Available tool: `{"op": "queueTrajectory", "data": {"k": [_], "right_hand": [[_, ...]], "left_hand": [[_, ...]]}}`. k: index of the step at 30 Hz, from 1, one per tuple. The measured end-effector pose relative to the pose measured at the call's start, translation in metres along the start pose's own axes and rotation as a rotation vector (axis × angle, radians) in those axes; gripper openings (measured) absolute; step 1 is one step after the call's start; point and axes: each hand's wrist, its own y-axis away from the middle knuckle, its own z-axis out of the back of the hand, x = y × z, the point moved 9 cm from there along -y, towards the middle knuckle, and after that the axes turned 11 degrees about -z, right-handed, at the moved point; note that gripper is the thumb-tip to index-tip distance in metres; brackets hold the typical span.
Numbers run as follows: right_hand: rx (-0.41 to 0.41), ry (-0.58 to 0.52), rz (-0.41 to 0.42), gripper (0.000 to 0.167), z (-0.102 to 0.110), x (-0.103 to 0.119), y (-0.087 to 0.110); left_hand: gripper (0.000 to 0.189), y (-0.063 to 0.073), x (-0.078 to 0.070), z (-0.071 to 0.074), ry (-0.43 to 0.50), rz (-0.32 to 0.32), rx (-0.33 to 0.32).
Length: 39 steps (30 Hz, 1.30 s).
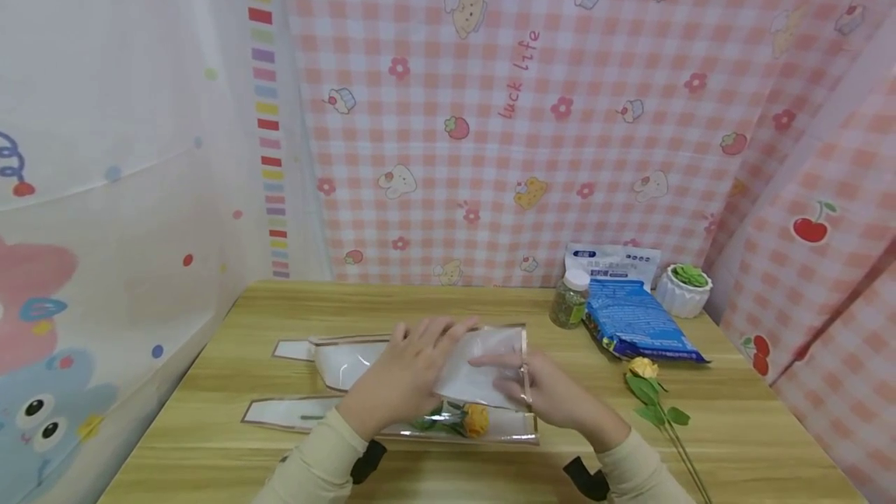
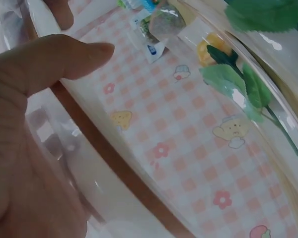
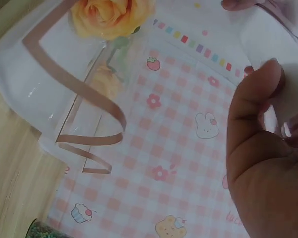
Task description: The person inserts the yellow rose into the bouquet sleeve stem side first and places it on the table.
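A clear-fronted flower sleeve point(image 1: 346, 364) with a white back and brown border is tilted up under both hands. My left hand point(image 1: 402, 379) lies across it with fingers extended; its thumb point(image 2: 74, 54) crosses the brown border in the left wrist view. My right hand point(image 1: 556, 391) is at the wide right end, its index finger stretched left, with the border crossing over the fingers. In front lies a second sleeve point(image 1: 273, 411) holding a yellow rose point(image 1: 477, 420) with green leaves. The narrow tail of another sleeve point(image 1: 292, 349) shows behind the tilted one.
A loose yellow rose point(image 1: 642, 369) lies on the right of the wooden table point(image 1: 210, 379). Behind it are a blue bag point(image 1: 633, 317), a white pouch point(image 1: 612, 259), a lidded jar point(image 1: 569, 300) and a potted succulent point(image 1: 684, 290). Patterned curtains point(image 1: 420, 99) surround the table.
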Motion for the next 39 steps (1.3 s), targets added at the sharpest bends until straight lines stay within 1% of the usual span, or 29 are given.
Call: {"op": "queueTrajectory", "data": {"k": [3, 5, 7, 9, 12, 14, 17, 20, 24, 27, 31, 35, 37, 39], "right_hand": [[0.010, 0.009, -0.046, 0.040, -0.002, -0.002, -0.002], [0.010, -0.008, -0.090, 0.049, -0.003, -0.005, -0.004], [0.007, -0.039, -0.126, 0.063, -0.003, -0.008, -0.005], [0.017, -0.103, -0.160, 0.073, -0.005, -0.010, -0.005], [0.020, -0.163, -0.189, 0.079, -0.004, -0.012, -0.005], [0.018, -0.175, -0.195, 0.077, -0.004, -0.012, -0.004], [0.008, -0.165, -0.190, 0.070, -0.002, -0.013, -0.003], [0.001, -0.152, -0.172, 0.062, -0.001, -0.013, -0.002], [0.008, -0.170, -0.150, 0.055, 0.001, -0.014, 0.000], [0.025, -0.200, -0.160, 0.054, 0.001, -0.015, 0.002], [0.033, -0.210, -0.180, 0.053, 0.002, -0.018, 0.004], [0.013, -0.185, -0.173, 0.051, 0.005, -0.017, 0.007], [-0.004, -0.166, -0.170, 0.049, 0.008, -0.016, 0.008], [-0.019, -0.172, -0.172, 0.047, 0.009, -0.016, 0.009]], "left_hand": [[0.121, 0.001, 0.002, 0.000, -0.018, -0.004, -0.027], [0.121, 0.001, 0.002, 0.000, -0.025, -0.015, -0.049], [0.121, 0.002, 0.001, 0.000, -0.033, -0.030, -0.072], [0.121, 0.002, 0.001, 0.000, -0.035, -0.039, -0.085], [0.118, 0.002, 0.002, -0.003, -0.030, -0.036, -0.082], [0.118, 0.002, 0.004, -0.006, -0.011, -0.022, -0.061], [0.117, 0.002, 0.007, -0.009, 0.018, -0.006, -0.026], [0.114, 0.001, 0.009, -0.010, 0.044, -0.005, -0.009], [0.108, 0.001, 0.009, -0.009, 0.063, -0.021, -0.006], [0.106, 0.002, 0.009, -0.008, 0.077, -0.026, -0.008], [0.107, 0.005, 0.011, -0.008, 0.099, -0.026, -0.016], [0.103, 0.007, 0.014, -0.010, 0.101, -0.018, -0.007], [0.101, 0.008, 0.016, -0.011, 0.112, -0.011, 0.000], [0.099, 0.008, 0.018, -0.012, 0.134, -0.003, 0.003]]}}
